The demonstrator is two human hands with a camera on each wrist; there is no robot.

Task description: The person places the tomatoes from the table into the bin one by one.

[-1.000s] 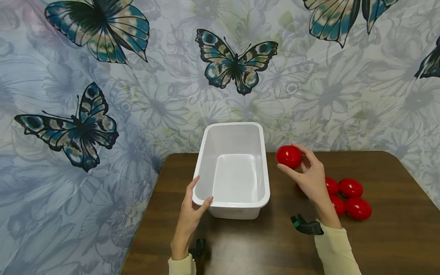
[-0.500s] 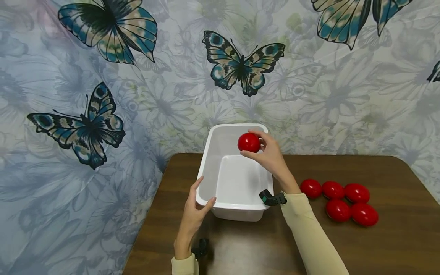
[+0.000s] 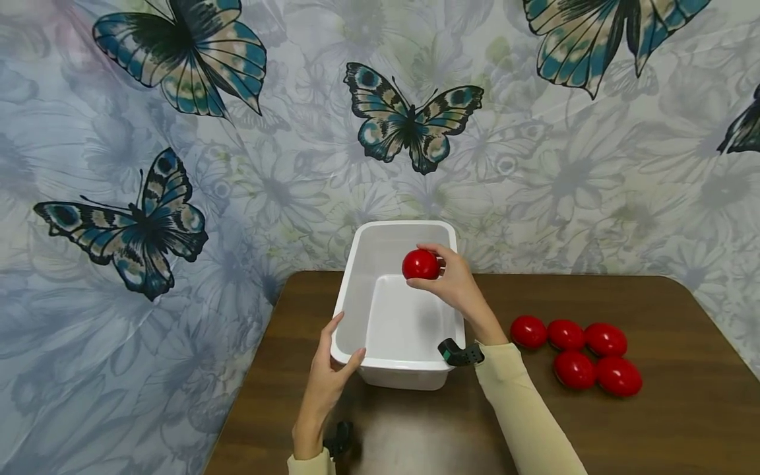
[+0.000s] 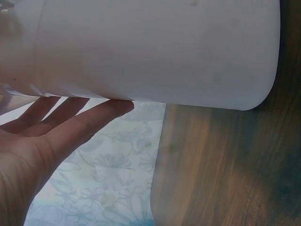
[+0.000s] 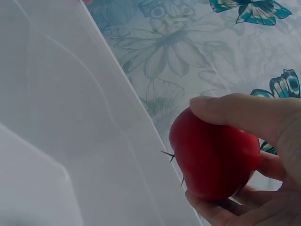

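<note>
A red tomato point(image 3: 420, 264) is pinched between the thumb and fingers of my right hand point(image 3: 454, 280), above the inside of a white plastic tub point(image 3: 350, 290). In the right wrist view the tomato point(image 5: 214, 157) shows thin green stem tips, with the thumb on one side and the fingers under it. My left hand point(image 3: 326, 369) rests at the tub's near left corner. Its thumb touches the near rim. In the left wrist view, straight fingers point(image 4: 89, 120) touch the tub's outer side wall point(image 4: 155, 56).
Several more tomatoes point(image 3: 574, 369) lie in a cluster on the brown wooden table point(image 3: 683, 409), right of the tub. Behind the table hangs a pale flowered cloth with butterflies point(image 3: 412, 122). A black strap device point(image 3: 460, 353) sits on the right wrist.
My right hand has carried the tomato leftward from beside the tub to over it, then slightly lower relative to its rim. The left hand has stayed at the tub's corner.
</note>
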